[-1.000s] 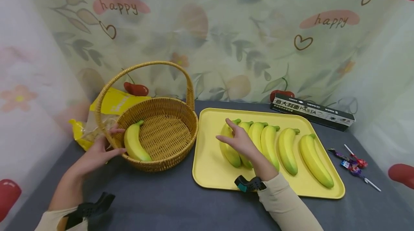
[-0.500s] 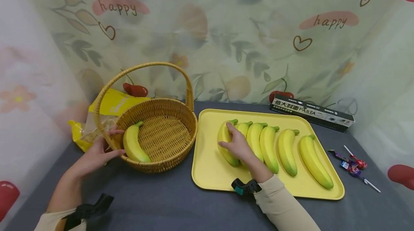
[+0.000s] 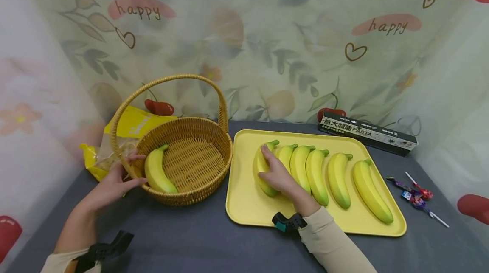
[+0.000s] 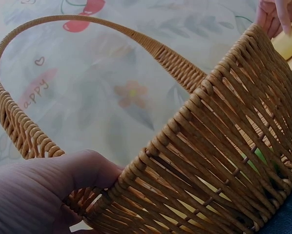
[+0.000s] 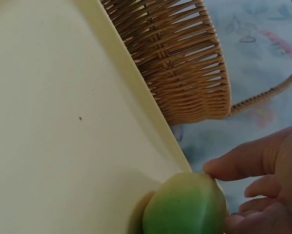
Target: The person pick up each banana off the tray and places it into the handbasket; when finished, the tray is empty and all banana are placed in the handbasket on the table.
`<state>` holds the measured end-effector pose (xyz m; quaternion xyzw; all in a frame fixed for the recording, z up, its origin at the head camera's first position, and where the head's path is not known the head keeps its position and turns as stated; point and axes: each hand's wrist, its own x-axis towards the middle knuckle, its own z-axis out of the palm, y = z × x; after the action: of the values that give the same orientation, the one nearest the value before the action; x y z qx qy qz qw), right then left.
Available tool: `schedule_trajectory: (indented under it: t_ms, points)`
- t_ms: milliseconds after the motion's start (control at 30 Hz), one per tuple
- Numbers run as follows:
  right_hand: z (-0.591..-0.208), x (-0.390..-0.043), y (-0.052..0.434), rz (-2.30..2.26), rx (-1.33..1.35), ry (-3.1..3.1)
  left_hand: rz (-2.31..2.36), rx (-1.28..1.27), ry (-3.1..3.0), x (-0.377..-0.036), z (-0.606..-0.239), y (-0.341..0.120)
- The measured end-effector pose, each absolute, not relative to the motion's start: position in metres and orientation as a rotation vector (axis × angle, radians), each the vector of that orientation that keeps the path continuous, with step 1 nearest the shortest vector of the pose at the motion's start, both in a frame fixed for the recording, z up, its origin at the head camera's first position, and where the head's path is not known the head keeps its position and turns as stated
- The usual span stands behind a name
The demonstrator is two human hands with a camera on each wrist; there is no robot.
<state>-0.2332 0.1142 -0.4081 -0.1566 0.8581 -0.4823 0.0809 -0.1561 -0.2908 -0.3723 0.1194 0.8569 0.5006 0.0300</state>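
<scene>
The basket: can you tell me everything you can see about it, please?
The basket is round and golden brown, with woven sides that look like wicker and one tall arched handle. It stands upright on the dark table, left of the yellow tray. One banana lies inside. The left hand grips its rim beside the handle, and a yellow bag is behind it.
</scene>
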Motion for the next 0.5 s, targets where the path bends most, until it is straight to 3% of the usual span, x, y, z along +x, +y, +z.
schedule_trajectory:
  t_ms: [500]
  points:
    - [-0.4117, -0.2282, 0.1109, -1.381, -0.544, 2.625, 1.537, 0.347, 2.636, -0.1560, -0.3716, -0.2907]
